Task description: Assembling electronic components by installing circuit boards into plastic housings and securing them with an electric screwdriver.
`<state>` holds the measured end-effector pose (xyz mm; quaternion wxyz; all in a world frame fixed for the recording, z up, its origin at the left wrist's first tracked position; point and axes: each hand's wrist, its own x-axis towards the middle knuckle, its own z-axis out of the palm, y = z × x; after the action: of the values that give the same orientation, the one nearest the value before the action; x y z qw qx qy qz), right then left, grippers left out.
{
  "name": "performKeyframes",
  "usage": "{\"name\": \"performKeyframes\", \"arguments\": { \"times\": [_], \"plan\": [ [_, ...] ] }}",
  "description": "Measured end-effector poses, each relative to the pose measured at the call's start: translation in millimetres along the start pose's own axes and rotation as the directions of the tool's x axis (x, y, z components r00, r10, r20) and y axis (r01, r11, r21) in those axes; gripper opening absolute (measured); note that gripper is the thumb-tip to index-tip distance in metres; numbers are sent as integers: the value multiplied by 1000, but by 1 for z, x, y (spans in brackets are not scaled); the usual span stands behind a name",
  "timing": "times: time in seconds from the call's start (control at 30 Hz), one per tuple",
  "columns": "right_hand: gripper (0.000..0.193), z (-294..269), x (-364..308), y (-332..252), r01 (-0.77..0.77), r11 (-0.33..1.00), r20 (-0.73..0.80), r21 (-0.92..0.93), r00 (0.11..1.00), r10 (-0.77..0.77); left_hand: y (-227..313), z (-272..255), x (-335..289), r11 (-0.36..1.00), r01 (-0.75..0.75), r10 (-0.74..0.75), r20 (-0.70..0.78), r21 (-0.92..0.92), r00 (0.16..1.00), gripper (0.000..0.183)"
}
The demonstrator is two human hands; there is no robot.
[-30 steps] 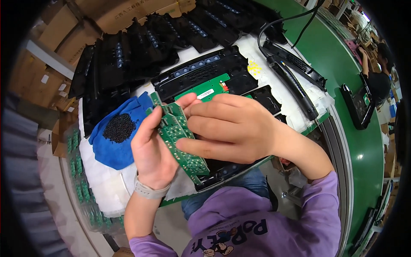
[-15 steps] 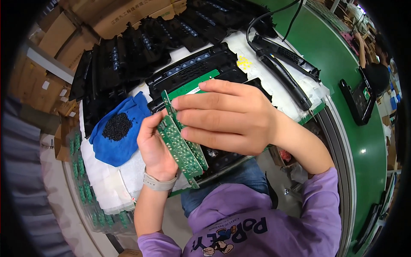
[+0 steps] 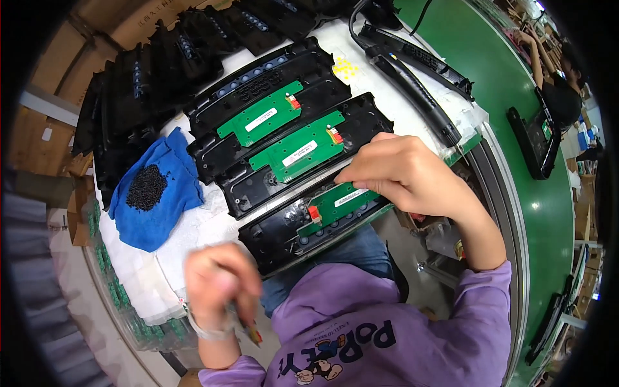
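Note:
My right hand (image 3: pixel 406 174) pinches the right end of a green circuit board (image 3: pixel 345 204), which lies in the nearest black plastic housing (image 3: pixel 267 238). A red connector sits at the board's left end. Smeared by motion, my left hand (image 3: pixel 222 284) is off the table's near left edge, its fingers curled downward. Below them shows the narrow edge of a circuit board (image 3: pixel 250 331) with a red end, seen almost edge-on. Beyond my right hand, a middle housing (image 3: pixel 248 195) and a farther housing (image 3: pixel 209 106) each carry a green board with a white label.
A blue cloth (image 3: pixel 161 219) with a heap of small black screws (image 3: pixel 147 188) lies at left. A black corded power screwdriver (image 3: pixel 419 100) rests at right. Yellow dots (image 3: pixel 345 68) lie on the white sheet. More black housings (image 3: pixel 187 48) line the back. Another person (image 3: pixel 564 84) is at far right.
My hands have parted. The right has moved onto the board in the nearest housing; the left has gone down toward me from the stack's earlier place. The view has shifted, uncovering the housings.

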<state>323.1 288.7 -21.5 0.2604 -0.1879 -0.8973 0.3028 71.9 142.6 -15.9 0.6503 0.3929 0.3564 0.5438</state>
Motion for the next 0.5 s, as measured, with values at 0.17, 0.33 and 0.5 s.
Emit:
{"name": "performKeyframes", "arguments": {
  "times": [0.17, 0.33, 0.5],
  "plan": [
    [15, 11, 0, 4, 13, 996, 52, 91, 998, -18, -27, 40, -5, 733, -24, -24, 61, 679, 998, 13],
    [15, 21, -2, 8, -15, 997, 139, 75, 990, 4, -52, 45, -5, 543, -27, 91, -27, 839, 995, 8],
    [19, 21, -2, 2, 2, 1000, 125, -10, 992, 0, -59, 47, -1, 615, -25, 82, -32, 788, 996, 8]
  ]
}}
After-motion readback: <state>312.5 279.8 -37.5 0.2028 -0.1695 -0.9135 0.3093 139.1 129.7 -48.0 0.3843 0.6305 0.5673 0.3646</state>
